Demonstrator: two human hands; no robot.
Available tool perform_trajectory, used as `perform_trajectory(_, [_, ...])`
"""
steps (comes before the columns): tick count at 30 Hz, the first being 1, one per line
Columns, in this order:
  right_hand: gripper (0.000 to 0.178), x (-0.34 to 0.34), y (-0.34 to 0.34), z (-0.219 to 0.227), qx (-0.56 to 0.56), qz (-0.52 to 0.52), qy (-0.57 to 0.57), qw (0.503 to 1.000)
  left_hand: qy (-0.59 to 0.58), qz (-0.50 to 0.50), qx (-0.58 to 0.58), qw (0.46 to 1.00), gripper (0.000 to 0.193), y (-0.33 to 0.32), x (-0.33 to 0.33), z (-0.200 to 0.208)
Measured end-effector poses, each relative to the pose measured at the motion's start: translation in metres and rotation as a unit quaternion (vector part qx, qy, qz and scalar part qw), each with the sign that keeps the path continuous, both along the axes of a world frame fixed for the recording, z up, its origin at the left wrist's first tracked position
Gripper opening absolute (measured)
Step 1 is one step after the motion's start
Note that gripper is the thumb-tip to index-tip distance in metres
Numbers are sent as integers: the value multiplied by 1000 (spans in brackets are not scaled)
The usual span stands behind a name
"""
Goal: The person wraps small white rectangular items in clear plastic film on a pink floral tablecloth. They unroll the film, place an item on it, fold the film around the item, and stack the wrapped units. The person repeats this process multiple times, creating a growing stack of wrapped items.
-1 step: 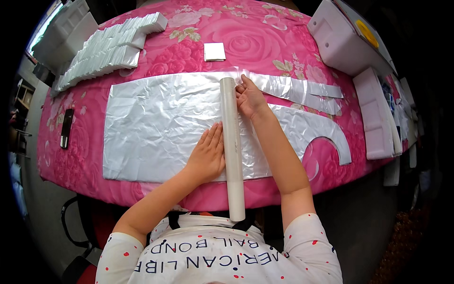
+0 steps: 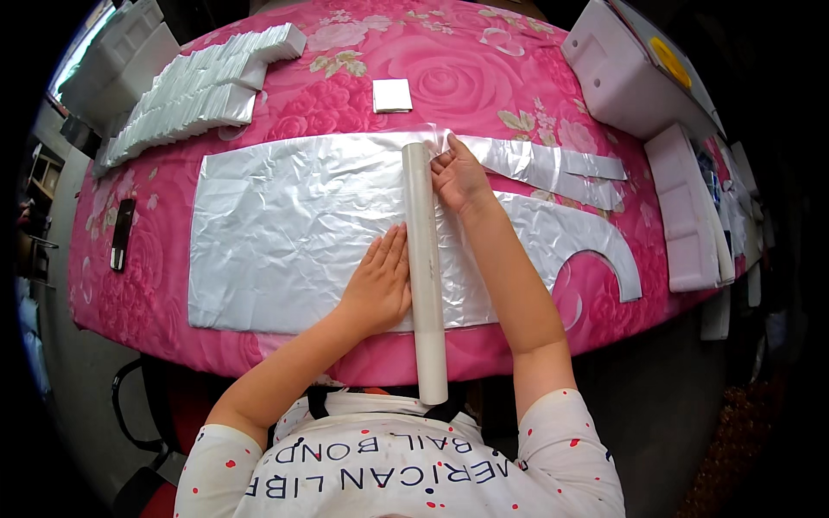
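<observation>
L hand (image 2: 380, 281), flat w/ fingers together, presses the silver plastic (image 2: 276, 233) at center, edge against the tube (image 2: 423, 259) laid 12-to-6 o'clock across it, prob. so neither slides. R hand (image 2: 460, 180) curls by the tube's 1 o'clock side at the plastic's top edge; can't tell if it's pinching. Folded stack (image 2: 194, 78) sits at 10 o'clock, prob. kept out of the way.

The upright-lying tube (image 2: 424, 276) bars crossing the silver sheet (image 2: 281, 229), whose left end is free.
</observation>
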State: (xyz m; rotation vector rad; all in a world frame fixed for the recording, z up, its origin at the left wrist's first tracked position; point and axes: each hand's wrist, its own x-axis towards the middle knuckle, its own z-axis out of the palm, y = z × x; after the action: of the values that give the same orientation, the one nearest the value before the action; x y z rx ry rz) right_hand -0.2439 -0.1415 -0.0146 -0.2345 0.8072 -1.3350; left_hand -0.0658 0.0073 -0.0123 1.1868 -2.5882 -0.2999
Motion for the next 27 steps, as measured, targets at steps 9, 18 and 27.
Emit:
perform_trajectory(9, [30, -247, -22, 20, -106, -327, -3, 939, 11, -1, 5, 1000, 62, 1, -2, 4])
perform_trajectory(18, [39, -120, -4, 135, -221, -237, 238, 916, 23, 11, 0, 1000, 62, 3, 4, 1])
perform_trajectory(27, [38, 237, 67, 54, -380, 209, 481, 762, 34, 10, -86, 996, 64, 2, 4, -19])
